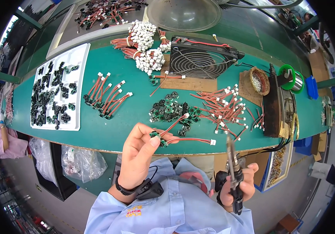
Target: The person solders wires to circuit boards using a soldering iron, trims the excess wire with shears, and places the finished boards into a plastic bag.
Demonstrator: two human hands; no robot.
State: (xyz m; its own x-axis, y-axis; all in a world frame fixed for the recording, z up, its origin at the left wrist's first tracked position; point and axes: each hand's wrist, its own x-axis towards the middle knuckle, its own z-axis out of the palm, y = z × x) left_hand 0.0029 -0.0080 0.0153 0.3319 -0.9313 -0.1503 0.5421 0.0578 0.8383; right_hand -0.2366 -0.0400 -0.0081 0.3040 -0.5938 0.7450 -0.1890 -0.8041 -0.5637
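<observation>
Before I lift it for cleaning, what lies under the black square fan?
The black square fan rests on a brown cardboard sheet atop the green table. Whatever lies beneath its body is hidden.

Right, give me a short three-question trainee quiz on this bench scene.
1. True or false: the right hand holds a soldering iron.
2. What does the left hand pinch? A) small green board with red wires B) solder spool C) cooling fan
3. Fill in: the white tray of dark parts lies to the person's ____.

Key: 1 true; 2 A; 3 left.
</observation>
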